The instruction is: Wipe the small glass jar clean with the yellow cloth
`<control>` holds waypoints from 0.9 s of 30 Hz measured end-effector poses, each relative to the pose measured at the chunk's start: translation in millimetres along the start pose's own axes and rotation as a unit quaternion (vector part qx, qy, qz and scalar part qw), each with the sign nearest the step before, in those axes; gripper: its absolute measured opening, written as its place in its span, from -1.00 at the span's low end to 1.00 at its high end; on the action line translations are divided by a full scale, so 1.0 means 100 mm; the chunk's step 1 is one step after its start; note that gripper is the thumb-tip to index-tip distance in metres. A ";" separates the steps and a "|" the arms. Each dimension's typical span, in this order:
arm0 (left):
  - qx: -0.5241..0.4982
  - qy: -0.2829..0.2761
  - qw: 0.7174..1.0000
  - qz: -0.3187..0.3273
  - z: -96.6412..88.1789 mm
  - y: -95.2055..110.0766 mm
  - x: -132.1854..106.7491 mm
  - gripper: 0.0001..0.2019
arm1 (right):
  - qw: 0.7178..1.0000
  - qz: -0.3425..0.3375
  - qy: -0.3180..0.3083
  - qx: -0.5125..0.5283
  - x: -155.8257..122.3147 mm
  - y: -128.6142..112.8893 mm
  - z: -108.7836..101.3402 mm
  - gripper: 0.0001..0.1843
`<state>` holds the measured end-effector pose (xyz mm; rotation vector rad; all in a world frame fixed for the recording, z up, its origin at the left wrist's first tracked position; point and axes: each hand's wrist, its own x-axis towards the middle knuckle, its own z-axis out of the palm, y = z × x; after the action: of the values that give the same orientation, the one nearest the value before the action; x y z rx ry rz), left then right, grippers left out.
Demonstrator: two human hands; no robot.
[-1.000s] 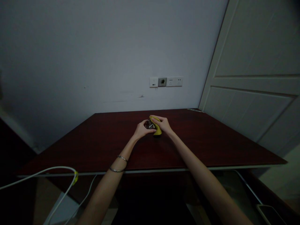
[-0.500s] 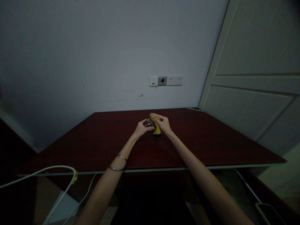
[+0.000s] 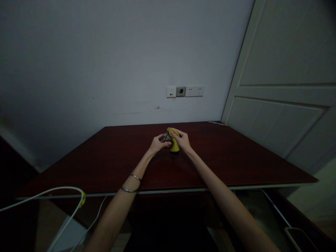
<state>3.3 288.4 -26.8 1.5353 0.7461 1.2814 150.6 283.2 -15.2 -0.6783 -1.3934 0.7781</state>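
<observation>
A small clear rounded object, glass-like and shiny (image 3: 167, 138), sits between the fingers and thumb of my left hand (image 3: 156, 144); its exact kind is too dim to make out. My right hand (image 3: 183, 140) is closed on a yellow cloth (image 3: 174, 147), pressing it against the right side of the clear object. The cloth's lower end hangs down near the tabletop. Both hands are together over the middle of the dark red table (image 3: 110, 157). Part of the clear object is hidden behind the cloth and fingers.
Wall sockets (image 3: 194, 91) are behind the table, and a panelled door (image 3: 283, 115) stands at the right. A white cable (image 3: 63, 188) with a yellow tag loops over the front left edge. A phone (image 3: 300, 239) lies low at the right.
Both hands keep hold of the clear object and the yellow cloth, with only a very slight shift. The view has moved a little.
</observation>
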 end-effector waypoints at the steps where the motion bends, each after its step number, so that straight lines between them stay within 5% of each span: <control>1: 0.000 -0.006 1.000 0.000 0.00 0.00 0.00 -0.38 | 1.000 0.019 0.017 0.001 0.01 0.05 0.00 -0.51; 6: -0.002 -0.022 1.000 -0.001 0.02 -0.01 -0.01 -0.38 | 0.996 0.077 0.039 0.012 0.01 0.18 -0.04 -0.45; 15: -0.002 0.021 0.999 -0.036 -0.03 0.00 0.00 -0.46 | 0.992 -0.018 -0.117 -0.050 -0.10 0.01 -0.16 -0.24; 21: 0.012 0.013 0.998 -0.053 -0.04 -0.07 0.02 -0.50 | 0.989 -0.056 -0.104 -0.094 -0.15 0.11 -0.08 -0.10; 27: -0.017 -0.030 0.996 -0.083 -0.10 -0.07 0.03 -0.41 | 0.996 -0.009 -0.061 -0.062 -0.14 0.06 -0.05 -0.13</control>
<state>-4.5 295.9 -32.4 1.4467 0.7925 1.1161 155.2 276.1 -28.7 -0.7228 -1.5673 0.7335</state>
